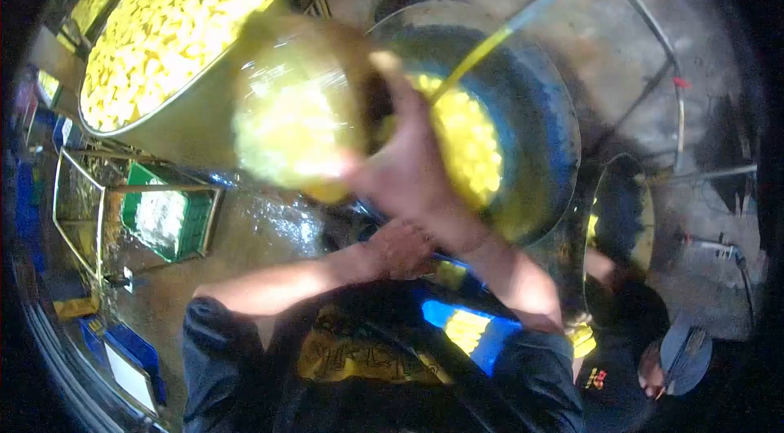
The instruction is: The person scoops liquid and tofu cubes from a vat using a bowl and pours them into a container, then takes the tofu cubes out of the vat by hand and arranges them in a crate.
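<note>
Close to me, below the big pan, a blue holder (483, 335) with yellow bits shows between my two dark sleeves. My left hand (400, 249) is at the pan's lower left, by my right wrist. Its fingers look curled, but I cannot tell if they pinch anything. My right hand (412, 164) is in front of the pan's left side. It is spread wide against the right side of a round bowl (298, 111). The blur hides whether the grip is tight. The bowl is left of the pan, tipped and blurry, with pale yellow bits in it. The big pan (547, 106) has yellow bits at its bottom, and a thin yellow and blue pole (510, 29) slants down into it. To the pan's lower right, I see part of another person (621, 343). A green crate (189, 229) is far to its left. A huge tub (175, 123), full of yellow bits, leans at the pan's upper left.
</note>
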### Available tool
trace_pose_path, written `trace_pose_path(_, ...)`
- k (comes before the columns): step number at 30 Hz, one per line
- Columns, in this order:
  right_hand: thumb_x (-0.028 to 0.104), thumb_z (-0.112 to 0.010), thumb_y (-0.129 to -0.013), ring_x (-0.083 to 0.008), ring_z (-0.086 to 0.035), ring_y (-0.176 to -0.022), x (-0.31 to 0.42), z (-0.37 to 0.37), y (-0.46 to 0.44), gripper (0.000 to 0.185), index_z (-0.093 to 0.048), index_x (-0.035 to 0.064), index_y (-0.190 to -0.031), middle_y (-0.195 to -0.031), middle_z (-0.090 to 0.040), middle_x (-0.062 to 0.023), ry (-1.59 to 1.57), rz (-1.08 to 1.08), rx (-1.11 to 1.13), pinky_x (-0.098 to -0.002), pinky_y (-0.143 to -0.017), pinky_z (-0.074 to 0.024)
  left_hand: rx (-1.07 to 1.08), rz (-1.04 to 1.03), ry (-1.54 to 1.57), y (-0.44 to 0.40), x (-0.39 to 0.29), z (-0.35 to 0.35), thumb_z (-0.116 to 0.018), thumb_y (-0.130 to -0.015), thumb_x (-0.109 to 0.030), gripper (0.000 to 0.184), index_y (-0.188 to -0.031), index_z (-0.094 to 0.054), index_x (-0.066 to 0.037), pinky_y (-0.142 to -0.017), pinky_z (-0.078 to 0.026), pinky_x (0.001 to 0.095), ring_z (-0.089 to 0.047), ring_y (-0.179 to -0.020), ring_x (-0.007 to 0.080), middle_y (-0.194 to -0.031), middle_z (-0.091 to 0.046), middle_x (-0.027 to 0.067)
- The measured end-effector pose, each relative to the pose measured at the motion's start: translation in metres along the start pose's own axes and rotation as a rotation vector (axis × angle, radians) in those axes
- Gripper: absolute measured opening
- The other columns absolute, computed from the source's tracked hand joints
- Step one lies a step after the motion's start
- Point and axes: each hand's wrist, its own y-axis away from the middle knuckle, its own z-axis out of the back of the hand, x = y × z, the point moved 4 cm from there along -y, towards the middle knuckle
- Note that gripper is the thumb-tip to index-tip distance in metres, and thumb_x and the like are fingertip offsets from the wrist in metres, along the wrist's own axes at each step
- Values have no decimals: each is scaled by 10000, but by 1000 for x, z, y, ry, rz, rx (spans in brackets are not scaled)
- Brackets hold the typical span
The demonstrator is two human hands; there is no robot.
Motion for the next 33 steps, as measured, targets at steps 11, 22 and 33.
trace_pose_path(11,260,-842,-560,-421,-371,-1212,-94,105,-1,1030,-303,51,-1413,-1292,-386,-278,635,37,-347,-477,-1029,-332,655,38,357,-60,33,10,-389,-942,-552,586,-1128,-629,-50,-981,-422,437,-550,-1134,339,-1146,-618,176)
trace_pose_path(22,569,-802,-584,-499,-280,-1327,-376,228,49,1153,-172,208,-1480,-1417,-199,-409,570,-1228,-226,-434,-1114,-296,333,310,305,-247,253,-144,-566,-884,-348,491,-1282,-520,-63,-972,-423,470,-521,-1180,346,-1313,-509,222)
trace_pose_path(33,412,-838,-632,-326,-599,-1064,-474,215,79,1012,-306,-44,-1361,-1147,-611,-208,279,-936,-327,-380,-908,-469,59,588,331,-271,287,-158,-441,-937,-290,401,-1252,-547,-65,-942,-400,578,-578,-1067,410,-1174,-592,238)
